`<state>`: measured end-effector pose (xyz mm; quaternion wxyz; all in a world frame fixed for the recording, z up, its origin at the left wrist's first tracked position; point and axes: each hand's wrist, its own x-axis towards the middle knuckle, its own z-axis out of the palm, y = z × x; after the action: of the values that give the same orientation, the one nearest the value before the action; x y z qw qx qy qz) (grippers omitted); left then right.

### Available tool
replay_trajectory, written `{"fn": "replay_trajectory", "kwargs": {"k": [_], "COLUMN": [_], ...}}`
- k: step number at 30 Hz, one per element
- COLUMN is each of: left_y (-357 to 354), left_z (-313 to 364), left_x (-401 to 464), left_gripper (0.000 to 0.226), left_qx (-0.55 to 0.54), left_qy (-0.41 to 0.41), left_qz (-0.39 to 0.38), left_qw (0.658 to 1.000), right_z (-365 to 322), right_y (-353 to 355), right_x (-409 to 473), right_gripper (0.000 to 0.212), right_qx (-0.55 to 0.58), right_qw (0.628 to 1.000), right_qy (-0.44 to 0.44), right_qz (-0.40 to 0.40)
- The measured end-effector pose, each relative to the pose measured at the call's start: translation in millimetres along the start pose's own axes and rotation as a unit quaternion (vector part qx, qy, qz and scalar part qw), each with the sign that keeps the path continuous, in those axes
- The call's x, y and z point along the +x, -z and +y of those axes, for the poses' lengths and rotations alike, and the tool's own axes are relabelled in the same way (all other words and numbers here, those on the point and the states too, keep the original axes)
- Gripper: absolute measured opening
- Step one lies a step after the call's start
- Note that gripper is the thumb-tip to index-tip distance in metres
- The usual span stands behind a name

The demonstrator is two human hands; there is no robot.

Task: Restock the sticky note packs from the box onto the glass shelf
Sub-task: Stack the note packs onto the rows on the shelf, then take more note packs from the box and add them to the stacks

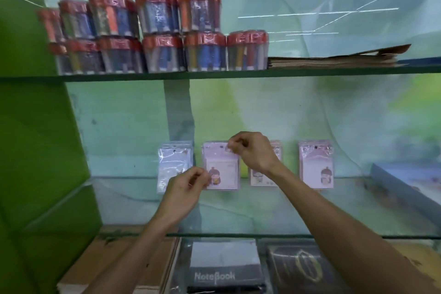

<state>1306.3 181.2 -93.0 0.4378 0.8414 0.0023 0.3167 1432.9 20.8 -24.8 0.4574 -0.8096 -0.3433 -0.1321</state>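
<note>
Four sticky note packs lean upright along the back of the glass shelf at mid-frame. Both hands pinch the second pack — left hand at its lower left edge, right hand at its top right corner. The box is out of view — the remaining stock can't be judged.

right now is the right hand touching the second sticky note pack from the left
Touching: the head view shows the right hand pinching the top corner of that pack.

sticky note pack: glossy plastic sleeve | shelf: smooth glass
</note>
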Motion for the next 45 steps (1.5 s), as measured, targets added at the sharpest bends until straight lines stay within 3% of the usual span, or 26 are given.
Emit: {"fn": "replay_trajectory", "kwargs": {"k": [8,16,19,23,31,37,45], "left_y": [9.1,1.0,-5.3,-28.5,-101.3,-155.9,-235.2], "left_z": [-15.6,-10.9,-9.8,2.7,54.3,81.4,120.7], "left_x": [3.9,6.4,7.7,13.2,20.5,23.3,26.9], "left_gripper": [0.021,0.02,0.015,0.011,0.015,0.018,0.018], "left_qx": [0.112,0.114,0.076,-0.043,-0.259,-0.296,-0.322], "left_qy": [-0.009,-0.041,-0.05,-0.003,0.023,0.033,0.037], "left_qz": [-0.106,-0.094,-0.08,-0.058,-0.047,-0.064,-0.114], "left_qw": [0.988,0.988,0.993,0.997,0.964,0.952,0.939], "right_z": [3.1,9.7,9.9,15.8,52.4,87.3,147.3], "right_y": [-32.6,-28.5,-9.5,30.2,102.7,151.0,262.1], "right_x": [9.6,7.9,2.4,-20.3,-90.1,-120.3,-147.1], "right_gripper": [0.013,0.017,0.018,0.012,0.015,0.012,0.005], "right_qx": [-0.075,-0.129,-0.112,-0.013,0.105,0.075,-0.156], "right_qw": [0.997,0.99,0.99,0.995,0.983,0.982,0.966], "right_qy": [-0.001,0.033,0.053,0.025,-0.035,-0.066,-0.136], "right_qz": [0.013,0.046,0.066,0.093,0.144,0.158,0.156]}}
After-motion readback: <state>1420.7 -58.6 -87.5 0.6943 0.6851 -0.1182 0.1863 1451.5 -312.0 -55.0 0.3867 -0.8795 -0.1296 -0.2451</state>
